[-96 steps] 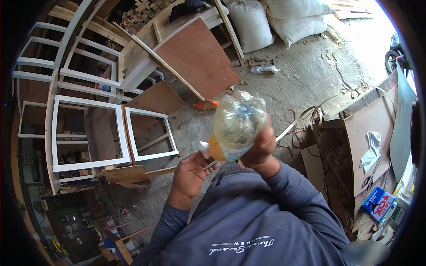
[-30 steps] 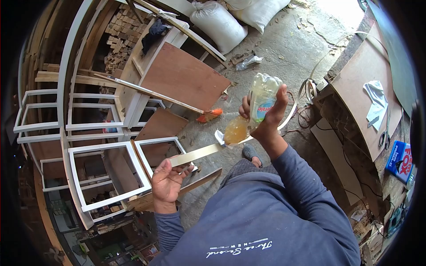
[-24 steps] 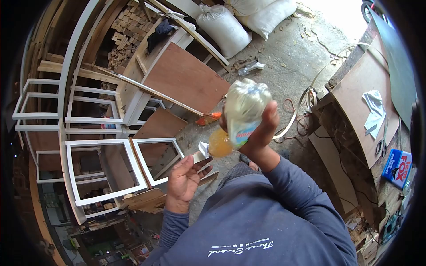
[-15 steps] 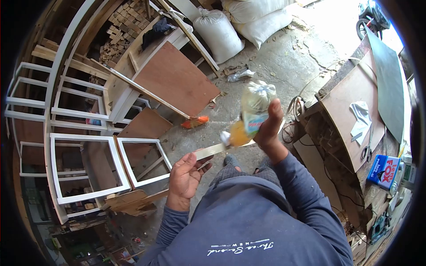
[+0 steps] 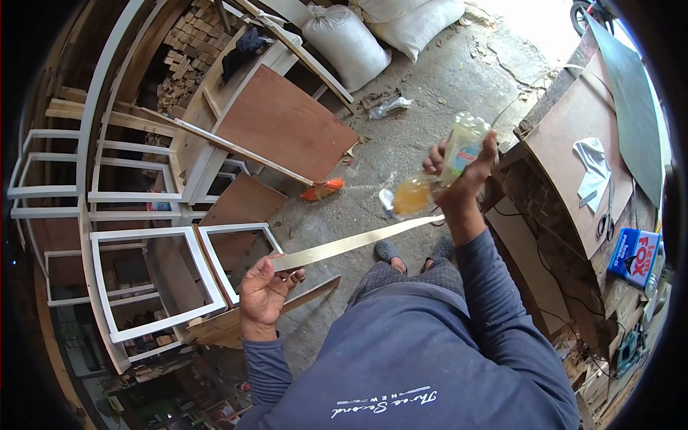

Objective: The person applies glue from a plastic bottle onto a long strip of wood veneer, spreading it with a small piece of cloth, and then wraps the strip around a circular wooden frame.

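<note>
My left hand [image 5: 262, 294] pinches one end of a thin, pale, flexible strip [image 5: 351, 245] between thumb and fingers. The strip stretches across in front of my body, and its far end passes below my right hand [image 5: 466, 172]. That hand is wrapped round a clear plastic bottle [image 5: 457, 152] with a blue and green label. Yellowish liquid has gathered in the bottle's neck end, which tilts down to the left. Its white tip [image 5: 387, 199] is just above the strip in this view.
White frames [image 5: 154, 283] lean at the left beside a brown panel [image 5: 283, 132]. On the right, a workbench [image 5: 566, 158] holds a white cloth [image 5: 592, 172], scissors [image 5: 606, 218] and a blue-and-red Fox can [image 5: 634, 256]. An orange-ended broom [image 5: 322, 189] lies over the floor; white sacks [image 5: 347, 46] stand behind.
The bottle has moved right and away from my left hand, so more of the strip shows. My left hand has shifted left and toward my body, still pinching the strip.
</note>
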A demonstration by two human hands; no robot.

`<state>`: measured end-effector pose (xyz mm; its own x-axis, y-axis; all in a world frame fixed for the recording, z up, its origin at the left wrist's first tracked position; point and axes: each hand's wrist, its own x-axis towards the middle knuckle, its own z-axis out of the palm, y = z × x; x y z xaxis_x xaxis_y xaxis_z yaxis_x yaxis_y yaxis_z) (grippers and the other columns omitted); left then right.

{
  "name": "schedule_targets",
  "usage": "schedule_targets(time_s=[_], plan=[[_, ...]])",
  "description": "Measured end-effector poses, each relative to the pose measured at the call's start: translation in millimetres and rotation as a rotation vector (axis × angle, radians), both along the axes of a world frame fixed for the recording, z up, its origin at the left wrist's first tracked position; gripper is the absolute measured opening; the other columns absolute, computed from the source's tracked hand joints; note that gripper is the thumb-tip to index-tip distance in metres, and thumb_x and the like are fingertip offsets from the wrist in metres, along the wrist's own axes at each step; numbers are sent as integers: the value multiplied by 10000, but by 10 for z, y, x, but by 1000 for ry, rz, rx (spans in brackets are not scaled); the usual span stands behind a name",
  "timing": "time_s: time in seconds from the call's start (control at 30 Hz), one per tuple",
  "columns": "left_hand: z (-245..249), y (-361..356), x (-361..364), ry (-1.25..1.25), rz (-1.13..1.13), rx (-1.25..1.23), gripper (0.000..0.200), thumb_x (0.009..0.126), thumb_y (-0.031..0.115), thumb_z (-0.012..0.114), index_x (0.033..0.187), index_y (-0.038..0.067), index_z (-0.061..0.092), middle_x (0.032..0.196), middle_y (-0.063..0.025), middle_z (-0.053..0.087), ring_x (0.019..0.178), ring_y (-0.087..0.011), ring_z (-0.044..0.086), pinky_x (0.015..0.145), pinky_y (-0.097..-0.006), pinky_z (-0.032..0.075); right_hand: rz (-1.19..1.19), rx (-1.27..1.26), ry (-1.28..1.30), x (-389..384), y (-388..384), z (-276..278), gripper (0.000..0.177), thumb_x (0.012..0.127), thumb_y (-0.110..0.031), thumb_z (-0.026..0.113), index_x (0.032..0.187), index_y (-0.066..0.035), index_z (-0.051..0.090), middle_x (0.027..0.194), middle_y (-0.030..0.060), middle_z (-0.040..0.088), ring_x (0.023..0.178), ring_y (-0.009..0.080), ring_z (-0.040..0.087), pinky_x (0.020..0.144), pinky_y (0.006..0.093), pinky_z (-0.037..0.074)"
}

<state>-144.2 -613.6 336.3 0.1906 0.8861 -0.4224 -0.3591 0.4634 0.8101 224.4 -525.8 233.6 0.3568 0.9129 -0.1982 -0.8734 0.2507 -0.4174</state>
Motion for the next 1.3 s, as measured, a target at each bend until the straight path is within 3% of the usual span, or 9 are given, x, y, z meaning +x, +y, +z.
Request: schedule_targets(time_s=[0.03,0.1,0.2,0.37,0.57,0.77,0.87,1.1,1.3], plan=[[14,-7,2,8,-2,-4,308,1038,235,515,1165,-25,618,1112,-191,699,1067,-311,677,989,-516,525,12,3,29,-104,-18,87,754,872,-798,449,1011,-63,546,733,49,508,547,170,503,498,311,423],[36,-14,21,19,-8,-14,295,1036,231,518,1167,-12,624,1113,-181,702,1071,-310,677,993,-521,521,71,-2,-13,-367,-106,345,817,853,-835,428,878,-25,535,706,59,484,551,166,462,507,314,388],[15,-38,11,-28,-14,0,281,1032,228,520,1172,11,633,1131,-169,703,1077,-313,676,1001,-540,509,127,48,-2,-697,-177,460,811,849,-838,429,920,-38,539,694,57,480,541,174,455,504,322,391],[34,-53,-35,-7,24,2,286,1033,232,518,1191,24,633,1167,-164,697,1115,-322,659,1020,-559,486,55,-23,-2,-699,-65,152,785,861,-823,432,939,-51,551,686,43,476,536,163,463,490,314,385],[56,-42,54,-71,92,-54,301,1038,231,511,1183,-8,623,1181,-191,681,1115,-320,658,1003,-540,498,122,22,84,-876,-117,464,797,857,-840,404,961,-66,564,656,37,483,540,163,477,499,302,398],[64,21,-120,-89,75,-36,298,1035,228,513,1195,9,638,1194,-188,691,1180,-329,640,1014,-567,476,16,-207,-134,-614,-51,-579,744,883,-772,465,1026,-51,579,681,51,536,527,162,497,477,308,414],[47,30,-184,-95,79,-27,296,1036,226,509,1195,12,637,1194,-186,693,1173,-328,645,1020,-578,467,-107,-270,-141,-437,-49,-736,719,883,-765,474,1003,-61,566,729,46,535,536,160,495,483,307,407],[62,36,-238,-16,29,19,316,1049,267,480,1245,67,626,1238,-168,676,1145,-319,655,1013,-598,470,-65,-130,2,-245,-76,-584,702,884,-769,468,987,-80,551,723,33,479,543,163,456,508,316,401],[97,29,-107,-97,84,-36,289,1041,233,497,1187,25,636,1177,-174,697,1143,-333,656,1038,-589,452,-3,-81,45,-572,-154,-231,729,881,-785,461,1002,-71,552,727,42,488,562,169,464,509,318,403]])
